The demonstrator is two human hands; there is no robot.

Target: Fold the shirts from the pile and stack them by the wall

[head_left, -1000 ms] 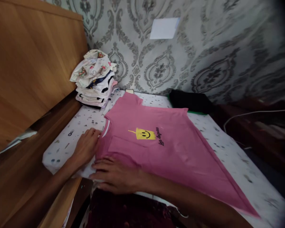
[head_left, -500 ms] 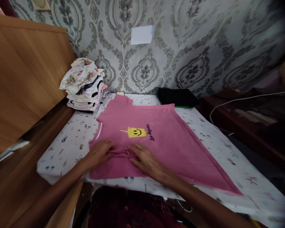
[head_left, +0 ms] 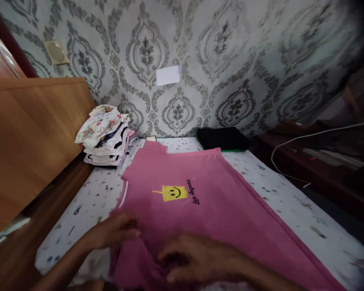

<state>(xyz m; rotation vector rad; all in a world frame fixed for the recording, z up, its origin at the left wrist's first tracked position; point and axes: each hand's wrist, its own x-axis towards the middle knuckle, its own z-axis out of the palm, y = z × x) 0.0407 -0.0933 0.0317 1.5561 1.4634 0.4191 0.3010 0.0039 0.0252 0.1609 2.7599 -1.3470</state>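
- Spreading across the head view from the centre down to 6 o'clock, a pink T-shirt (head_left: 218,218) lies with its collar toward 8 o'clock; a yellow smiling cup and "Los Angeles" are printed on the front.
- Near the 6 o'clock edge, some of the shirt's cloth is bunched between the two hands.
- At 7 o'clock, the left hand (head_left: 115,230) is over the shoulder near the collar, fingers bent toward the thumb; blur hides whether it pinches cloth, so I cannot tell.
- At 6 o'clock, the right hand (head_left: 200,258) is blurred, fingers curved and thumb apart from them, with the bunched cloth just beside it.
- Under the shirt is a white patterned cover (head_left: 87,202).
- At 9 o'clock, a stack of clothes (head_left: 109,137) stands just beside a wooden panel (head_left: 33,149).
- At 3 o'clock, near the wall, lies a black folded cloth (head_left: 223,138); farther out, a white cable (head_left: 317,139) curves.
- At 12 o'clock, a white paper (head_left: 168,75) is on the grey patterned wall (head_left: 182,44).
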